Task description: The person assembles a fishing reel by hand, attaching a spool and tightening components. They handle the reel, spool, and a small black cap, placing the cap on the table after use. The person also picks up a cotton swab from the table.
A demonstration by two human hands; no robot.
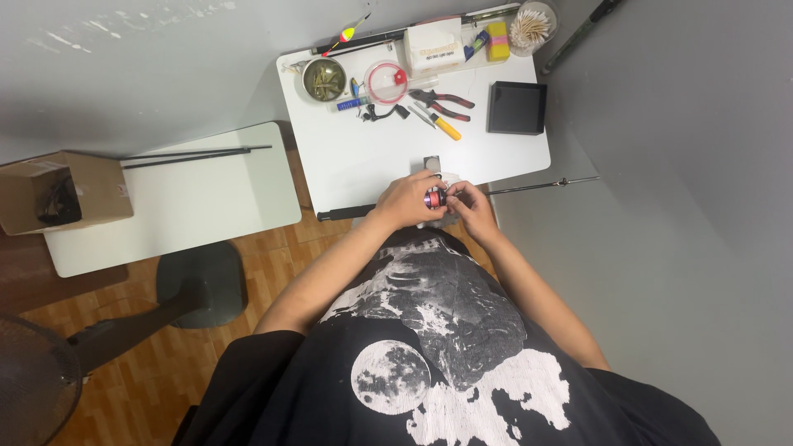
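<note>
Your left hand (405, 200) wraps around a small purple-red reel (434, 198), steadying it at the near edge of the white table (363, 157), while your right hand (472, 203) pinches its other side with the fingertips, seemingly to work on it. A thin dark rod (541, 185) runs out rightward from the reel. Beyond the reel lie red-handled pliers (442, 102), a black tray (516, 107) and a round tin (324, 79), all within reach.

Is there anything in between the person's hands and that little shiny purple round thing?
No, nothing visible. The left hand and the right hand both already touch the small purple spool, pinching it between them at the near edge of the white table. The pliers and black tray lie farther back.
</note>
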